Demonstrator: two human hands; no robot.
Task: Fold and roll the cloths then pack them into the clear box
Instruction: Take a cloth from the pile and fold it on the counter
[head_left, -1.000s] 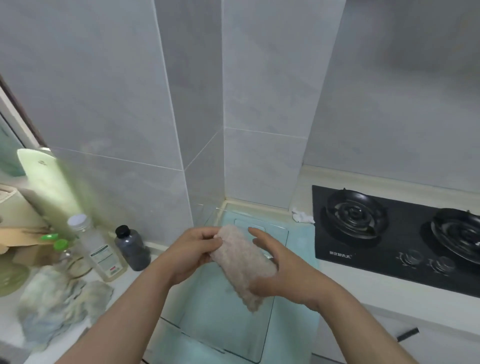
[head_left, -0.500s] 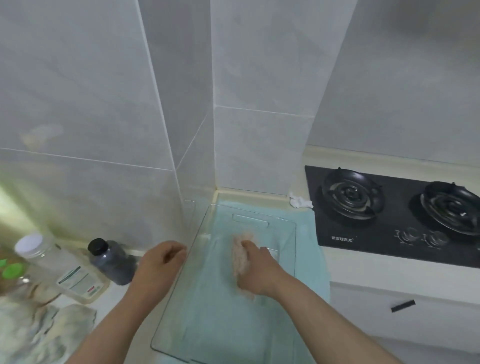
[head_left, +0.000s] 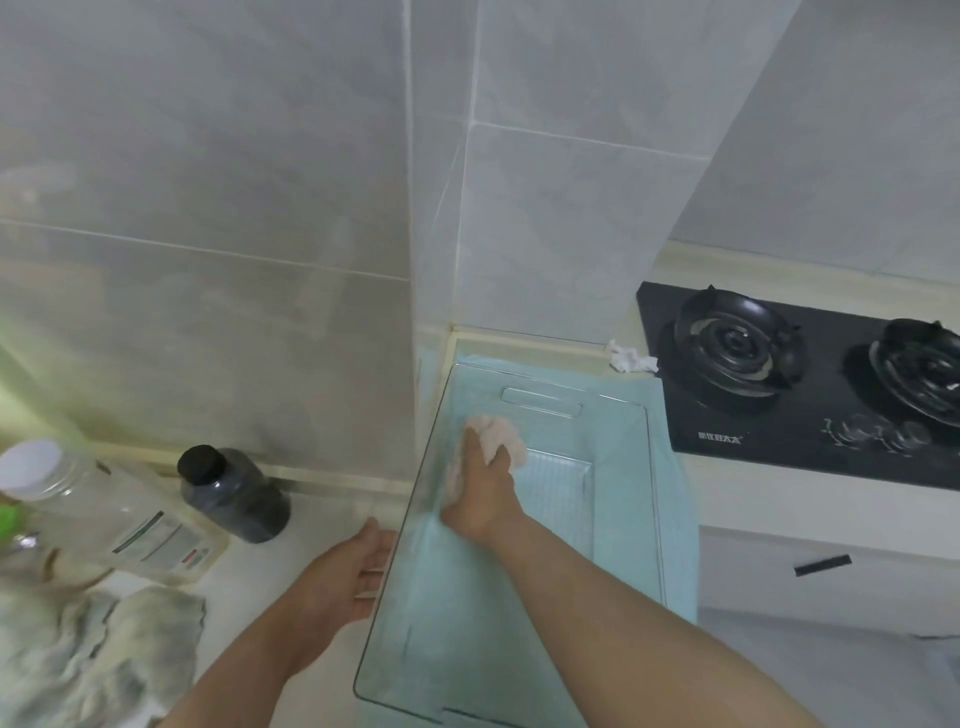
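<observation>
right hand grips rolled cloth inside clear box; left hand spread against its wall.

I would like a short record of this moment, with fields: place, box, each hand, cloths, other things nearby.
place: kitchen counter in a tiled corner, beside a black gas stove
box: clear box, open top, standing on a light blue mat
right hand: right hand inside the box, closed on a rolled pink cloth near its far left wall
left hand: left hand open, at the outer left wall of the box
cloths waiting: crumpled grey-green cloth on the counter, lower left
nearby: dark bottle, clear bottle, white paper scrap
</observation>
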